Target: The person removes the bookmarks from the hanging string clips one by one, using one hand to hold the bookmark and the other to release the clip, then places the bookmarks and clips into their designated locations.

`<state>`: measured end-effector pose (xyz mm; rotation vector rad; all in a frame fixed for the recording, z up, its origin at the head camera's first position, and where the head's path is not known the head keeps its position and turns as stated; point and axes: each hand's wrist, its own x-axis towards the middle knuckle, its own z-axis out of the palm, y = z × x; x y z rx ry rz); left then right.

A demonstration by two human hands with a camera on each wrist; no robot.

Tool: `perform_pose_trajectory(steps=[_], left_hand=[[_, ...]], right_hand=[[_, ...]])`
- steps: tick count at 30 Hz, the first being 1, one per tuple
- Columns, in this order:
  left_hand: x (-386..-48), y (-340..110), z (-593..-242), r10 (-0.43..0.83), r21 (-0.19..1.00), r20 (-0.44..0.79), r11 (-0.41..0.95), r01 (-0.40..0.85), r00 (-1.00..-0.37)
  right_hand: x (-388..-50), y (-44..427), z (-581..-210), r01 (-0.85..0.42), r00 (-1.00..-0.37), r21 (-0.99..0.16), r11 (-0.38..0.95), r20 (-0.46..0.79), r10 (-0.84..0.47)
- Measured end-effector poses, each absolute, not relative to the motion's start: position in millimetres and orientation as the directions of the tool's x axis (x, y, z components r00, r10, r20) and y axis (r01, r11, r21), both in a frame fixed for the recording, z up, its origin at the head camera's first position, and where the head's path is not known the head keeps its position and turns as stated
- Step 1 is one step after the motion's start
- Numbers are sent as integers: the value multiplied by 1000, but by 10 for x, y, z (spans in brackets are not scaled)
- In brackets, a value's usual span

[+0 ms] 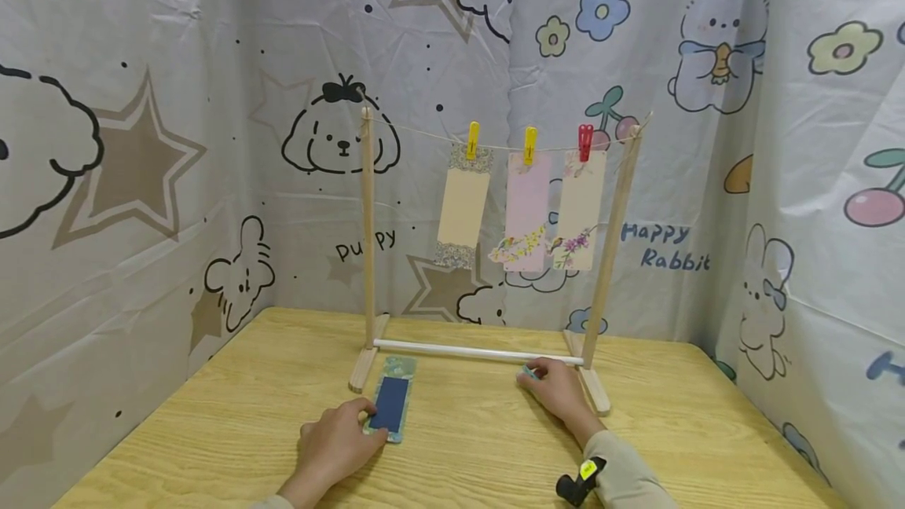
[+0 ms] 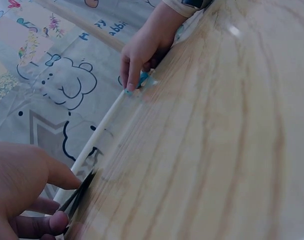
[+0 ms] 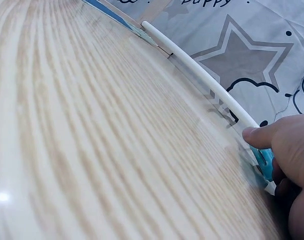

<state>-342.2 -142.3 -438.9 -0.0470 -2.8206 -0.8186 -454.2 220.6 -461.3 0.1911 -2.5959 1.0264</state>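
A dark blue card with a patterned green border lies on the table in front of the rack's left foot. My left hand pinches its lower left edge between thumb and fingers; in the left wrist view the card is seen nearly edge-on in that hand. Near the rack's right end, my right hand pinches a small teal clip, which shows in the right wrist view as a turquoise piece between thumb and fingers, close to the table. The right hand partly hides it.
Behind stands a wooden rack with a white bottom bar. From its string hang a cream card and a pink card on yellow clips, and a floral card on a red clip. Printed curtains surround the table.
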Motion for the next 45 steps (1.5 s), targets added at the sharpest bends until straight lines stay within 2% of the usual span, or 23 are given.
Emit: perform_pose_trajectory(steps=[14,45], left_hand=[[-3417,-1429,-4397,-4,515,217,850,111,-976],[-3425,-1434,-4374,5,497,199,861,106,-980]], right_hand=[[-4524,2197,-4626,-282,-921,-567,774,385,-54],[-4512,2179,-4596,-286,-915,-532,797,398,-63]])
